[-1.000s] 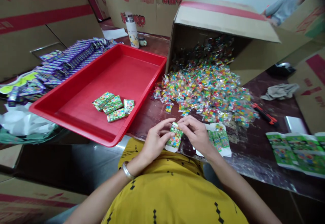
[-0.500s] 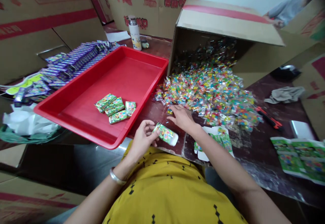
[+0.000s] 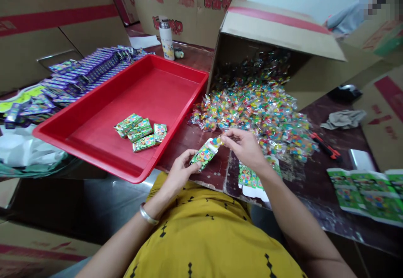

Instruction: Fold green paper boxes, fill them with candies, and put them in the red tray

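Between its thumb and fingers, my left hand (image 3: 181, 169) grips a small green printed candy box (image 3: 204, 156), tilted with its open white end toward the upper right. My right hand (image 3: 243, 145) pinches a small clear bag of colourful candies (image 3: 217, 140) right at that open end; how far inside the bag is, I cannot tell. Behind my right hand spreads a heap of similar candy bags (image 3: 252, 106), spilling out of a cardboard carton (image 3: 277, 26) on its side. Flat green boxes (image 3: 252, 176) lie partly under my right forearm. Several filled-looking green boxes (image 3: 138, 129) rest in a red tray (image 3: 94, 152).
Purple boxes (image 3: 91, 74) are piled left of the tray. A thermos (image 3: 166, 38) and small cup (image 3: 179, 53) stand behind it. At right are a red-and-black tool (image 3: 327, 147), a grey cloth (image 3: 344, 119) and more flat green boxes (image 3: 362, 192). Another person's sleeve (image 3: 344, 19) shows beyond the carton.
My right hand has brought a candy bag from the heap's near edge to the box. My left hand has turned the box so its open end points up and right.
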Demonstrator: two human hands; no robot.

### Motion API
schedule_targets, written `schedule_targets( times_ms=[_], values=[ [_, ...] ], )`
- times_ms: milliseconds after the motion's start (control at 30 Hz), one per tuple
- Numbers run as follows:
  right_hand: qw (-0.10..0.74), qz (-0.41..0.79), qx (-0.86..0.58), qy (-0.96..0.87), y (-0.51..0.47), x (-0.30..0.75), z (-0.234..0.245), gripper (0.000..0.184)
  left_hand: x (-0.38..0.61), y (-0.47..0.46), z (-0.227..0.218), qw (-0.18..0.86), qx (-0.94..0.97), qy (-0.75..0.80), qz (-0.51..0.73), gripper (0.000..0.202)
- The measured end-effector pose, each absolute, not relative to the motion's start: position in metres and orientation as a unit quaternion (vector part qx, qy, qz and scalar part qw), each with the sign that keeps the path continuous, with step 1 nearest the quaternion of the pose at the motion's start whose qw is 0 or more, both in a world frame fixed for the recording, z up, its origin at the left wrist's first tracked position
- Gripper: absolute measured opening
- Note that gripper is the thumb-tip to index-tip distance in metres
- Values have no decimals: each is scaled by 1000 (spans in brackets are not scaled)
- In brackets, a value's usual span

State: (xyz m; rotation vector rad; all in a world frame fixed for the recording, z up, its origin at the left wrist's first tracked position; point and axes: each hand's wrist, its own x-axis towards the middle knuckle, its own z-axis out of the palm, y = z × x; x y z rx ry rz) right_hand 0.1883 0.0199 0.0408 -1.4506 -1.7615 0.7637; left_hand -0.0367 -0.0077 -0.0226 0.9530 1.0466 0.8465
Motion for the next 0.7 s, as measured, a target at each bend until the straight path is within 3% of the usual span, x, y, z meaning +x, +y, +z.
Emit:
schedule_targets(
  times_ms=[133,233,333,500,600,700],
  values=[
    [293,254,-552,-738,19,184,45,15,-31,-10,-22,662,470,439,385,30],
    [285,203,-538,-767,20,178,42,15,-28,-11,-19,653,516,414,370,29],
    [293,242,-487,-786,15,173,41,18,-22,-12,-14,659,527,398,361,31],
    [412,397,-514,-639,-4,173,32,38,-14,-15,0,641,482,409,437,57],
    [477,448,-498,-569,-16,167,17,42,-10,-18,6,629,487,401,454,53],
    [549,414,-496,-531,-24,158,4,44,-7,-20,9,630,501,384,452,47]
  ],
)
